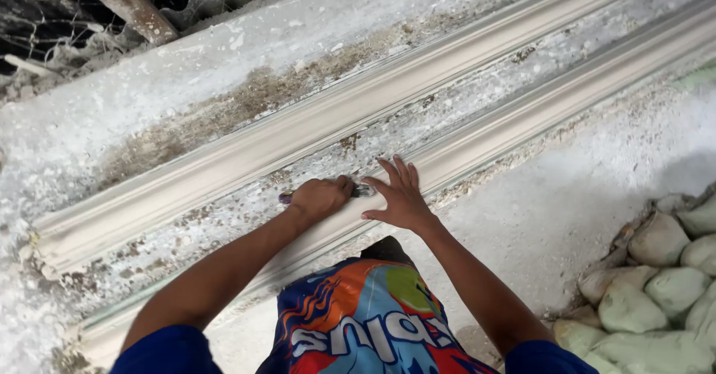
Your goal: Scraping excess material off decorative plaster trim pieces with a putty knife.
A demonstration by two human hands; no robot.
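Two long white plaster mouldings run diagonally across a plaster-crusted workbench: a far moulding (313, 117) and a near moulding (522, 117). My left hand (321, 197) is closed around a small scraper (363, 190) with a purple handle end, its blade lying on the near moulding. My right hand (401, 195) rests flat with spread fingers on the same moulding, just right of the blade and touching its tip.
The bench surface (447, 105) between the mouldings is rough with dried plaster. Several filled pale sacks (656, 284) are piled at the lower right. A rusty post (127, 5), wire mesh and corrugated sheet stand at the top left. White dust covers the floor (567, 217).
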